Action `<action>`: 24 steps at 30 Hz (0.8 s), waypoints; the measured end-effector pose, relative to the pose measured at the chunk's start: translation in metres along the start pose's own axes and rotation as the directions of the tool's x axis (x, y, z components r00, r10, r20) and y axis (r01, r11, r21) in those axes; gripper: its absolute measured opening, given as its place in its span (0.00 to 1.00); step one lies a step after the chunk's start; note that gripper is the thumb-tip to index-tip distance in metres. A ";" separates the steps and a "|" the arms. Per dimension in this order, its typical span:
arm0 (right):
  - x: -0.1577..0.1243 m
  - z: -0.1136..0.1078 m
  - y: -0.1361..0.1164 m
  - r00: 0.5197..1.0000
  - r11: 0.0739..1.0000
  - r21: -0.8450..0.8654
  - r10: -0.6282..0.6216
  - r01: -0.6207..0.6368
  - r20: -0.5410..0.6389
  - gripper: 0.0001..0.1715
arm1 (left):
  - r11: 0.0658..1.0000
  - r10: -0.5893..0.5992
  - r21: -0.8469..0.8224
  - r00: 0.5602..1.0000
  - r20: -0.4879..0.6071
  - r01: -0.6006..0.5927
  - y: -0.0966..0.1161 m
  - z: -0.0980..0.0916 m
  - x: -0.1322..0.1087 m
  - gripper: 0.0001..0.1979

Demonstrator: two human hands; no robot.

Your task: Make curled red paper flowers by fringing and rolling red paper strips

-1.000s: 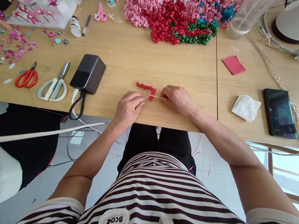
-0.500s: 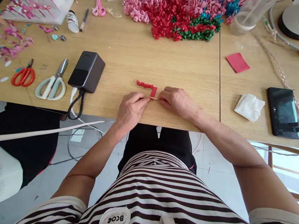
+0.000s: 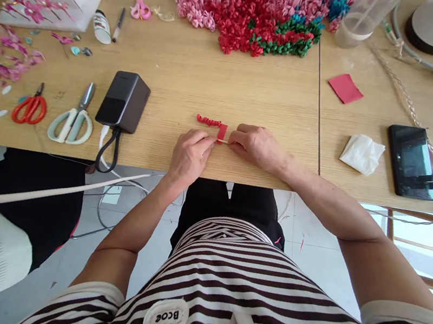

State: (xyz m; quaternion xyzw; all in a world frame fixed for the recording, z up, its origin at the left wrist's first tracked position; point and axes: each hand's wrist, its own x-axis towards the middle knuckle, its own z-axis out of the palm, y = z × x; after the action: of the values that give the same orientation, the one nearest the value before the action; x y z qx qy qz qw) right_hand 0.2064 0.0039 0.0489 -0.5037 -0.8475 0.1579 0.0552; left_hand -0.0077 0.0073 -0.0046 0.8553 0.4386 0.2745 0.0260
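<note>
Tabletop edge (image 3: 245,185) just below right hand (image 3: 258,149)

Reds and stripes at my table

My paper strip (image 3: 222,131) is solid red, my near shirt (image 3: 207,289) runs dark brown and white stripes, the far paper curls (image 3: 251,19) mix pink, red, green and teal, and the left scissors (image 3: 30,110) have orange handles.

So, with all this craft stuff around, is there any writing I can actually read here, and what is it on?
"BCOE" (last letter uncertain), on the white oval patch on the striped shirt.
The label on the small white bottle: too small to read.
The phone screen: nothing legible.
Nothing else can be read.
</note>
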 end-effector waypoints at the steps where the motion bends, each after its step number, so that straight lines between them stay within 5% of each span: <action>1: 0.000 0.000 0.000 1.000 1.000 -0.001 -0.001 0.001 -0.001 0.18 | 1.000 0.004 0.003 1.000 0.004 -0.004 0.000 0.000 0.000 0.16; 17: 0.005 0.011 0.006 0.997 0.999 -0.021 0.022 -0.024 -0.073 0.17 | 0.996 -0.052 -0.063 0.983 0.175 0.064 -0.007 0.004 0.015 0.20; 24: 0.006 0.012 0.005 0.995 0.999 -0.030 0.030 -0.033 -0.096 0.20 | 0.998 -0.007 -0.064 0.994 0.110 0.014 -0.008 0.000 0.015 0.21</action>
State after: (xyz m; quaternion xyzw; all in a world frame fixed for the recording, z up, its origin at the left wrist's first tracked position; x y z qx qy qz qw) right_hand 0.2046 0.0091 0.0360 -0.5247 -0.8383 0.1209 0.0851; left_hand -0.0068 0.0242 -0.0004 0.8655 0.4317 0.2412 0.0793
